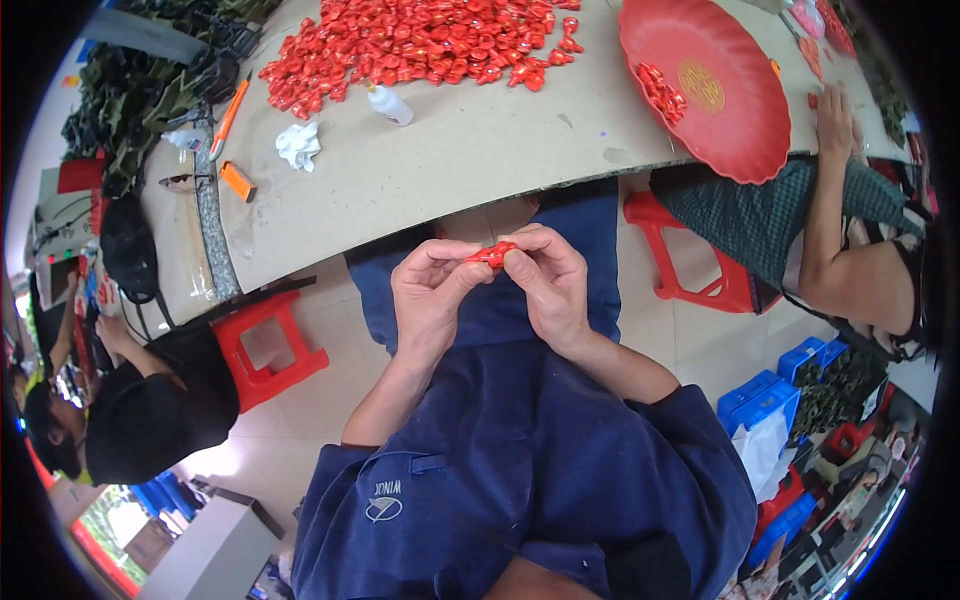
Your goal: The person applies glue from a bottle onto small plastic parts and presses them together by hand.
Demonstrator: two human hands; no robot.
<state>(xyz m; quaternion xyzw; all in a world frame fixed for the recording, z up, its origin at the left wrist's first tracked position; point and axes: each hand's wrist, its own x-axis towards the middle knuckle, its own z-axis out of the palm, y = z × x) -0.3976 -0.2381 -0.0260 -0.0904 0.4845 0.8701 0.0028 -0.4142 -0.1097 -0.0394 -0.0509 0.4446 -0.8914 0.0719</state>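
Note:
Close in front of my body, just off the table's near edge, both my hands pinch one small, glossy red piece [493,255]. My left hand [432,292] grips its left end between thumb and fingers, and my right hand [552,288] has thumb and fingers closed on the right end. The fingertips cover much of the piece, so its exact kind does not show. A large heap of similar small red pieces [420,45] lies on the table [450,175] ahead of me.
A white squeeze bottle [390,105], crumpled tissue [298,147], orange utility knife [231,118] and small orange case [238,182] lie on the table. At right, a scalloped red tray [740,125] holds a few red pieces. Co-workers sit on both sides, near red stools [265,350].

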